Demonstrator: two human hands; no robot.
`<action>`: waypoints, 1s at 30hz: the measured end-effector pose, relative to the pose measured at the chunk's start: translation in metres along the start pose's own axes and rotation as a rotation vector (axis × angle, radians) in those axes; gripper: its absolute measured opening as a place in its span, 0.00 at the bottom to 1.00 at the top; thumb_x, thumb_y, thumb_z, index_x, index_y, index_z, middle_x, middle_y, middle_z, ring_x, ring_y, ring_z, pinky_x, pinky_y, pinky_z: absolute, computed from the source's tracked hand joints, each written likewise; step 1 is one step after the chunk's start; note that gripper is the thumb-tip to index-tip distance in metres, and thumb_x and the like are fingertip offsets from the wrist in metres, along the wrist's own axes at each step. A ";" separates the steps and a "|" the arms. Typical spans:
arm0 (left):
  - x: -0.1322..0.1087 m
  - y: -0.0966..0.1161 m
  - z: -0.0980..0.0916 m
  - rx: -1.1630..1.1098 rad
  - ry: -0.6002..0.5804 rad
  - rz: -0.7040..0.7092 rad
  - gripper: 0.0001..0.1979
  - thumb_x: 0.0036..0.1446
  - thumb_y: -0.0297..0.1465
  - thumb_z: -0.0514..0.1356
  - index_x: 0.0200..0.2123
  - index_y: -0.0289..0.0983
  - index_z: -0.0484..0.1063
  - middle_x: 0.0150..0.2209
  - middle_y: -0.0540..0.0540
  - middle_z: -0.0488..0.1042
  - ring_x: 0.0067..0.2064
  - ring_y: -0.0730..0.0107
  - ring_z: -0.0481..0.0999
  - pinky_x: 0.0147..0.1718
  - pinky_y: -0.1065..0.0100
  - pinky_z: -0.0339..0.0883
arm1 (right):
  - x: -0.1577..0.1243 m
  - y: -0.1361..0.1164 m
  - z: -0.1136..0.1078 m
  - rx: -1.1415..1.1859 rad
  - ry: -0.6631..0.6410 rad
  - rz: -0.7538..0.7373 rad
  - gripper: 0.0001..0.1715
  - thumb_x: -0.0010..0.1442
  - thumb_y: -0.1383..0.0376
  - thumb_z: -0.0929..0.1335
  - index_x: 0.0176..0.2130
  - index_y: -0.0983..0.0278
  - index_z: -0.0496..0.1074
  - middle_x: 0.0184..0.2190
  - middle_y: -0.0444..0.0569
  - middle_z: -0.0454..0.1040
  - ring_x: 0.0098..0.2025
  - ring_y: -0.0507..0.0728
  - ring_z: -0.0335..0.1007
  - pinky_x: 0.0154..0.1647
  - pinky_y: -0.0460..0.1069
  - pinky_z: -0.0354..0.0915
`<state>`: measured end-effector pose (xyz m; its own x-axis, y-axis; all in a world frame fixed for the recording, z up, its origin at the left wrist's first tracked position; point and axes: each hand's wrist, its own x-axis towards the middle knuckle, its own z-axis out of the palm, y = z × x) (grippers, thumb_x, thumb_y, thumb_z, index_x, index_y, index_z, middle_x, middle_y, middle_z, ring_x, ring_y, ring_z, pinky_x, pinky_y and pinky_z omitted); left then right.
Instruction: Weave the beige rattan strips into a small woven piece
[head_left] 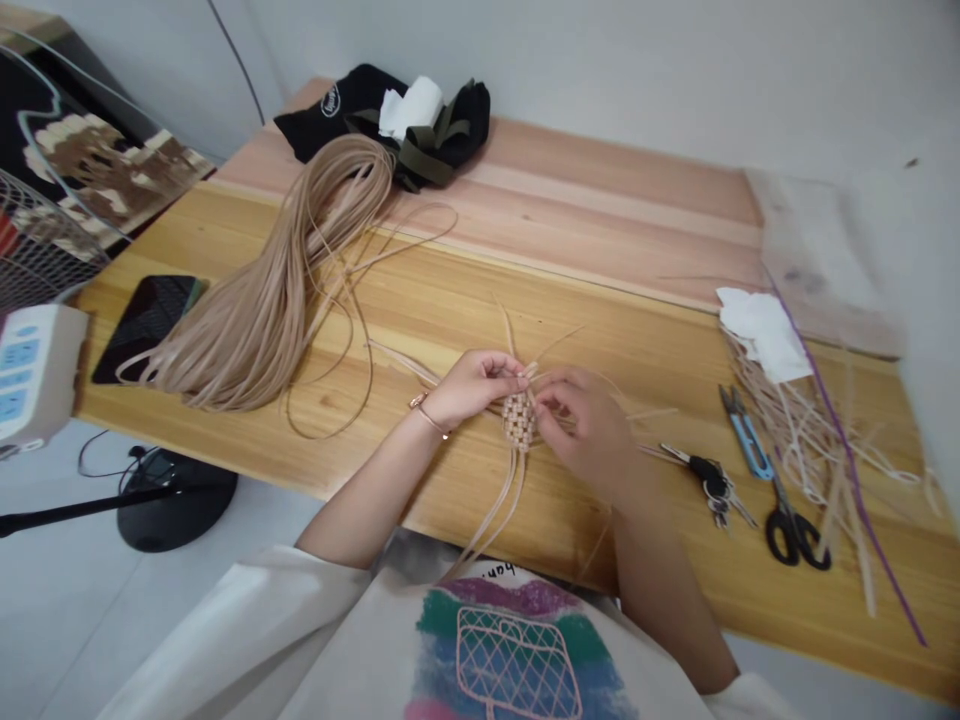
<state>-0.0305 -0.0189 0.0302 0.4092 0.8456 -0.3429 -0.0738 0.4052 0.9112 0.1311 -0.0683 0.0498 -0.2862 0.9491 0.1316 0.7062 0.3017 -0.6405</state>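
A small piece of open weaving (519, 420) in beige strips is held over the front part of the wooden table, its loose strips sticking out on several sides. At its upper left edge my left hand (480, 385) is closed, thumb and fingers pinching the weave. On the right side, my right hand (581, 420) has its fingers closed around a thin strip at the weave's edge; this hand is slightly blurred. Two or three long strips (495, 510) hang from the bottom of the piece toward my shirt.
Left on the table lie a large bundle of beige strips (277, 280) and a dark phone (146, 320). A black bag (450, 130) sits behind. To the right are keys (716, 485), blue thread snips (746, 435), black-handled scissors (795, 530), strip scraps (825, 440) and white tissue (769, 330).
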 end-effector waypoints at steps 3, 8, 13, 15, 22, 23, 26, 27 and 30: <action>0.000 -0.001 -0.001 0.011 -0.007 0.015 0.12 0.39 0.32 0.67 0.27 0.30 0.72 0.21 0.52 0.70 0.23 0.80 0.66 0.26 0.75 0.57 | 0.000 -0.002 -0.005 0.148 0.004 -0.105 0.02 0.53 0.68 0.66 0.30 0.63 0.70 0.44 0.52 0.69 0.46 0.57 0.67 0.45 0.52 0.64; 0.004 -0.004 -0.004 0.026 0.034 0.038 0.12 0.38 0.31 0.67 0.26 0.31 0.72 0.23 0.51 0.72 0.25 0.79 0.67 0.27 0.74 0.58 | -0.005 -0.006 -0.018 0.563 -0.244 -0.123 0.07 0.60 0.63 0.64 0.35 0.60 0.72 0.44 0.49 0.73 0.42 0.54 0.70 0.41 0.50 0.66; 0.004 -0.004 -0.003 0.021 0.045 0.023 0.12 0.37 0.31 0.67 0.26 0.31 0.72 0.22 0.51 0.71 0.24 0.79 0.67 0.26 0.74 0.58 | -0.005 -0.006 -0.014 0.636 -0.231 0.078 0.16 0.60 0.54 0.64 0.37 0.61 0.72 0.31 0.47 0.74 0.31 0.52 0.70 0.31 0.47 0.65; 0.003 -0.003 -0.003 -0.004 0.041 0.019 0.12 0.36 0.31 0.68 0.25 0.31 0.72 0.21 0.52 0.71 0.23 0.80 0.67 0.26 0.74 0.59 | -0.002 -0.002 -0.008 0.492 -0.102 0.133 0.15 0.59 0.54 0.64 0.34 0.62 0.72 0.29 0.46 0.74 0.30 0.52 0.69 0.29 0.47 0.64; 0.002 -0.001 -0.003 -0.065 0.009 -0.007 0.15 0.35 0.33 0.70 0.25 0.30 0.72 0.22 0.51 0.73 0.24 0.78 0.69 0.27 0.73 0.61 | 0.007 0.015 0.005 0.073 0.014 0.112 0.06 0.55 0.64 0.66 0.30 0.63 0.73 0.27 0.47 0.74 0.29 0.53 0.67 0.29 0.48 0.60; 0.003 -0.001 -0.002 -0.065 0.014 -0.010 0.15 0.35 0.33 0.70 0.26 0.30 0.72 0.22 0.51 0.73 0.24 0.78 0.69 0.27 0.73 0.62 | 0.008 0.016 0.004 0.080 -0.014 0.102 0.07 0.55 0.64 0.66 0.29 0.63 0.73 0.25 0.46 0.73 0.28 0.53 0.66 0.29 0.48 0.59; 0.004 -0.003 -0.001 -0.045 0.011 -0.025 0.15 0.37 0.34 0.69 0.27 0.31 0.72 0.22 0.51 0.73 0.24 0.78 0.69 0.26 0.74 0.61 | 0.008 0.014 0.001 0.066 -0.041 0.088 0.06 0.55 0.67 0.64 0.28 0.63 0.70 0.25 0.45 0.71 0.28 0.52 0.64 0.29 0.47 0.58; 0.004 -0.005 0.000 -0.028 0.011 -0.022 0.15 0.38 0.34 0.69 0.28 0.30 0.72 0.23 0.51 0.73 0.24 0.78 0.69 0.26 0.74 0.61 | 0.008 0.013 0.000 0.053 -0.046 0.079 0.06 0.55 0.68 0.64 0.28 0.63 0.69 0.26 0.45 0.71 0.28 0.52 0.63 0.30 0.47 0.58; 0.004 -0.008 0.001 0.036 0.009 0.005 0.14 0.41 0.34 0.68 0.30 0.30 0.73 0.24 0.50 0.73 0.25 0.79 0.68 0.26 0.74 0.61 | 0.007 0.010 -0.002 0.035 -0.080 0.058 0.05 0.53 0.70 0.63 0.26 0.64 0.66 0.26 0.45 0.69 0.28 0.51 0.62 0.30 0.47 0.56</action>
<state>-0.0269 -0.0188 0.0218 0.4011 0.8506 -0.3401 -0.0431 0.3884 0.9205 0.1373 -0.0587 0.0455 -0.2970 0.9543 0.0337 0.7007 0.2417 -0.6712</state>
